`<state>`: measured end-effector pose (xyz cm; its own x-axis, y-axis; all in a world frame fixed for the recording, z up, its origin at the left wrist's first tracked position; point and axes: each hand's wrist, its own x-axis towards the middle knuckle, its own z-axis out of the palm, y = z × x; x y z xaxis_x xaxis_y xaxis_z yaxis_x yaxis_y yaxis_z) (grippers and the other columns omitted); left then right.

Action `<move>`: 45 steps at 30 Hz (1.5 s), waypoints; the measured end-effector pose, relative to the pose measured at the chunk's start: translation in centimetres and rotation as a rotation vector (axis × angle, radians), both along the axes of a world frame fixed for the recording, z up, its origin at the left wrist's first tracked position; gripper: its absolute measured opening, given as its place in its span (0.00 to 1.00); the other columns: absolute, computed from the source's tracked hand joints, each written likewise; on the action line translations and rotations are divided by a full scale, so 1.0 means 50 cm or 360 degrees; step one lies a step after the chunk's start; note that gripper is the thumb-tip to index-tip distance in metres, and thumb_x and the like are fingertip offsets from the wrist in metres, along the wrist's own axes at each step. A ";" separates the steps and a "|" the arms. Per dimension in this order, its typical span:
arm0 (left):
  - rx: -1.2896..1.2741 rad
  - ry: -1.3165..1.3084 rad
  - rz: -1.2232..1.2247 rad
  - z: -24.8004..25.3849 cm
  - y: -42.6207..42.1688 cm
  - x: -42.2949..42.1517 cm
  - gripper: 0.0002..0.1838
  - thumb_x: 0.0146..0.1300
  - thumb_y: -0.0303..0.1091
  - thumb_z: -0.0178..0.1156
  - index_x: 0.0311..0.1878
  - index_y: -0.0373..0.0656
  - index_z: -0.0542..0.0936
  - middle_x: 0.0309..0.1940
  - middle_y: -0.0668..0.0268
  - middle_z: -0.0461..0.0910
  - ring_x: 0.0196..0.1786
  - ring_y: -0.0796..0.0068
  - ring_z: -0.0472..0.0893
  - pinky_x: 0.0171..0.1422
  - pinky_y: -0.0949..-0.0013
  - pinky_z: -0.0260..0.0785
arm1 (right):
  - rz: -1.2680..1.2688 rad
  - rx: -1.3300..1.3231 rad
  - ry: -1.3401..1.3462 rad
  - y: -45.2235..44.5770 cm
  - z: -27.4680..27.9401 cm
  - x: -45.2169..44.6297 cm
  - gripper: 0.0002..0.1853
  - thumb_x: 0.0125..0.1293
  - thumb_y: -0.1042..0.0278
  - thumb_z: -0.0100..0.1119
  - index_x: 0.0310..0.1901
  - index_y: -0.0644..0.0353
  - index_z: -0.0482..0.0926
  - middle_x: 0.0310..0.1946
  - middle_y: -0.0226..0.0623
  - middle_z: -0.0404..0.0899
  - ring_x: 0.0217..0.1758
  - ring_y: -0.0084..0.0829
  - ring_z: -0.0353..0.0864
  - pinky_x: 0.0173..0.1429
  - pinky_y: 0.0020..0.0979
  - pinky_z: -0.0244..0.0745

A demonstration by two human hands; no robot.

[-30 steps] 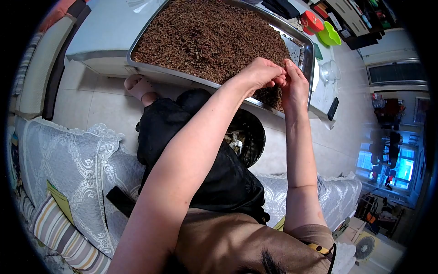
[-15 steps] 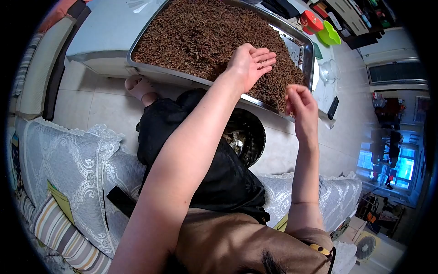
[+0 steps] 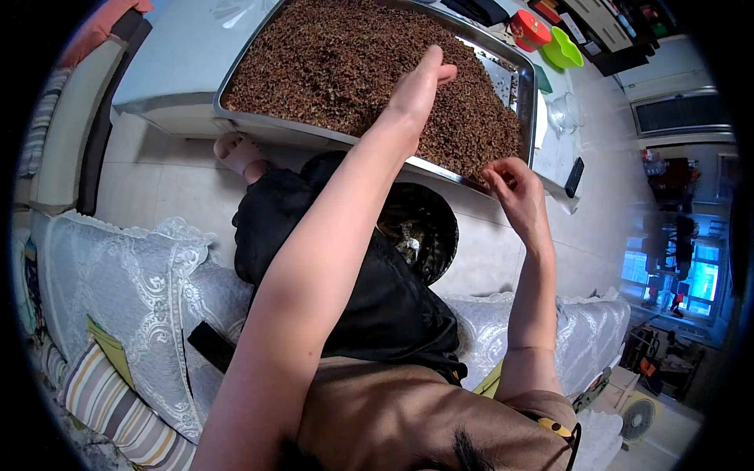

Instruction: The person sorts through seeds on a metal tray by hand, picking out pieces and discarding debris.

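Note:
A wide metal tray (image 3: 219, 100) holds a large heap of small reddish-brown dried bits (image 3: 338, 63) that look like Sichuan peppercorns. Over the right half of the heap is my left hand (image 3: 420, 90), seen edge-on with fingers stretched out and nothing visible in it. At the tray's near right corner, my right hand (image 3: 514, 188) has its fingers curled and the thumb close to the fingertips. Whatever those fingertips may pinch is too small to make out.
Below the tray's near edge stands a dark bin (image 3: 436, 235) with some litter inside. Beyond the tray are a red container (image 3: 530, 31), a green bowl (image 3: 562, 50) and a clear glass bowl (image 3: 564, 112). A black remote (image 3: 575, 177) lies at the table's right end.
My left hand has turned from palm-up to edge-on and moved slightly up over the heap. The right hand has shifted a little down and left, still curled.

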<state>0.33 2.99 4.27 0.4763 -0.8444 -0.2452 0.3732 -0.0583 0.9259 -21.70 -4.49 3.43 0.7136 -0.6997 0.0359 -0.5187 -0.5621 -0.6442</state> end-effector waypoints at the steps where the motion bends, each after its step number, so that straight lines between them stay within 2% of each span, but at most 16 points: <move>1: 0.0033 -0.0047 0.0059 0.005 0.007 0.004 0.34 0.75 0.58 0.30 0.70 0.47 0.71 0.70 0.65 0.71 0.78 0.65 0.57 0.81 0.47 0.37 | 0.0014 -0.0120 -0.0017 -0.008 -0.005 0.010 0.08 0.63 0.69 0.67 0.39 0.65 0.82 0.33 0.40 0.79 0.35 0.34 0.79 0.41 0.33 0.73; 5: -0.0018 0.0008 0.0400 0.004 0.018 0.021 0.32 0.75 0.55 0.35 0.70 0.45 0.70 0.68 0.67 0.72 0.75 0.67 0.62 0.78 0.55 0.48 | 0.0064 -0.0588 -0.0005 -0.029 -0.038 0.057 0.07 0.61 0.70 0.68 0.38 0.61 0.83 0.36 0.40 0.80 0.42 0.40 0.79 0.48 0.38 0.74; 6: -0.0027 0.0078 0.0464 0.004 0.023 0.022 0.30 0.75 0.51 0.40 0.71 0.43 0.69 0.68 0.66 0.73 0.73 0.68 0.65 0.75 0.61 0.52 | 0.0091 -0.0676 -0.0017 -0.029 -0.042 0.072 0.09 0.58 0.70 0.70 0.40 0.58 0.83 0.40 0.39 0.80 0.47 0.43 0.78 0.52 0.41 0.73; 9: -0.0092 0.0364 0.0603 0.007 0.029 0.017 0.29 0.74 0.47 0.42 0.71 0.40 0.68 0.67 0.63 0.74 0.71 0.70 0.67 0.74 0.65 0.54 | 0.0263 -0.0924 -0.0093 -0.020 -0.051 0.117 0.17 0.56 0.68 0.71 0.48 0.55 0.83 0.54 0.45 0.77 0.57 0.48 0.75 0.61 0.43 0.73; 10: -0.0056 0.0469 0.0689 0.007 0.028 0.015 0.26 0.74 0.43 0.46 0.68 0.39 0.71 0.62 0.62 0.77 0.65 0.73 0.72 0.69 0.69 0.60 | 0.0295 -0.0928 0.0000 -0.020 -0.049 0.124 0.18 0.56 0.68 0.71 0.50 0.54 0.83 0.58 0.47 0.75 0.60 0.50 0.74 0.62 0.44 0.73; 14: 0.0022 0.0658 0.0711 0.015 0.034 -0.003 0.19 0.71 0.38 0.52 0.59 0.37 0.77 0.51 0.66 0.80 0.50 0.79 0.77 0.55 0.73 0.66 | 0.0284 -0.0970 0.0024 -0.072 -0.078 0.129 0.16 0.56 0.70 0.71 0.47 0.55 0.83 0.53 0.46 0.77 0.56 0.49 0.75 0.58 0.43 0.74; 17: -0.0014 0.0611 0.0485 0.015 0.044 -0.054 0.16 0.70 0.39 0.55 0.55 0.41 0.79 0.48 0.69 0.81 0.51 0.80 0.77 0.54 0.73 0.64 | 0.0186 -0.0933 -0.0131 -0.127 -0.095 0.125 0.13 0.57 0.72 0.70 0.44 0.57 0.82 0.45 0.46 0.78 0.48 0.47 0.79 0.52 0.40 0.76; 21: 0.0034 0.0651 0.0113 0.017 0.055 -0.122 0.15 0.71 0.38 0.54 0.55 0.42 0.78 0.49 0.70 0.81 0.53 0.80 0.76 0.56 0.72 0.64 | -0.0103 -0.0499 -0.0070 -0.175 -0.090 0.125 0.11 0.62 0.67 0.68 0.45 0.56 0.82 0.40 0.44 0.78 0.40 0.41 0.80 0.46 0.36 0.76; 23: 0.0090 0.0667 0.0015 0.019 0.052 -0.133 0.16 0.71 0.38 0.54 0.56 0.41 0.78 0.50 0.69 0.80 0.53 0.80 0.76 0.57 0.72 0.64 | -0.0046 -0.0393 -0.0037 -0.188 -0.072 0.132 0.14 0.61 0.65 0.70 0.48 0.56 0.82 0.37 0.41 0.79 0.37 0.34 0.79 0.44 0.34 0.75; 26: 0.0029 0.0627 0.0020 0.013 0.045 -0.140 0.17 0.71 0.38 0.53 0.57 0.40 0.77 0.53 0.68 0.79 0.56 0.78 0.75 0.60 0.71 0.63 | 0.0173 0.0237 -0.0065 -0.188 -0.039 0.167 0.18 0.61 0.61 0.72 0.49 0.59 0.82 0.31 0.33 0.78 0.35 0.24 0.75 0.42 0.30 0.73; 29: -0.0033 0.0650 0.0059 0.036 0.054 -0.131 0.18 0.71 0.38 0.53 0.59 0.40 0.76 0.55 0.67 0.78 0.58 0.77 0.74 0.61 0.71 0.63 | 0.0294 0.0191 0.0196 -0.199 -0.023 0.228 0.17 0.62 0.58 0.71 0.48 0.58 0.83 0.30 0.32 0.78 0.34 0.23 0.74 0.40 0.29 0.71; 34: -0.0089 0.0631 0.0118 0.036 0.055 -0.125 0.17 0.72 0.37 0.52 0.60 0.42 0.75 0.55 0.67 0.78 0.58 0.78 0.74 0.62 0.70 0.61 | 0.0484 -0.0899 -0.0026 -0.209 -0.058 0.349 0.13 0.60 0.57 0.69 0.39 0.57 0.85 0.32 0.40 0.82 0.39 0.42 0.79 0.43 0.41 0.75; 38: -0.0018 0.0641 0.0211 0.019 0.042 -0.117 0.16 0.72 0.36 0.53 0.59 0.42 0.76 0.54 0.68 0.78 0.57 0.79 0.73 0.62 0.70 0.62 | 0.0568 -0.1038 0.0074 -0.205 -0.078 0.384 0.09 0.63 0.62 0.66 0.37 0.58 0.84 0.32 0.42 0.83 0.39 0.42 0.81 0.45 0.38 0.76; 41: 0.0011 0.0641 0.0305 0.023 0.038 -0.103 0.16 0.72 0.36 0.52 0.59 0.41 0.75 0.54 0.68 0.78 0.56 0.78 0.74 0.61 0.69 0.63 | 0.0226 -0.0437 0.0066 -0.196 -0.063 0.363 0.09 0.66 0.62 0.64 0.38 0.60 0.84 0.33 0.39 0.84 0.40 0.37 0.83 0.46 0.34 0.76; 43: -0.0036 0.0625 0.0446 0.015 0.029 -0.100 0.16 0.73 0.36 0.51 0.59 0.41 0.75 0.54 0.67 0.78 0.56 0.77 0.75 0.60 0.69 0.63 | 0.0167 0.0474 -0.0264 -0.202 -0.042 0.332 0.13 0.70 0.60 0.62 0.43 0.63 0.82 0.34 0.30 0.83 0.40 0.24 0.80 0.48 0.28 0.74; 45: -0.0048 0.0611 0.0558 0.007 0.017 -0.098 0.16 0.75 0.37 0.50 0.59 0.40 0.75 0.54 0.66 0.78 0.56 0.76 0.76 0.58 0.71 0.64 | -0.0029 0.1130 -0.0514 -0.193 -0.018 0.298 0.12 0.71 0.60 0.61 0.44 0.62 0.81 0.36 0.29 0.82 0.42 0.23 0.79 0.48 0.27 0.72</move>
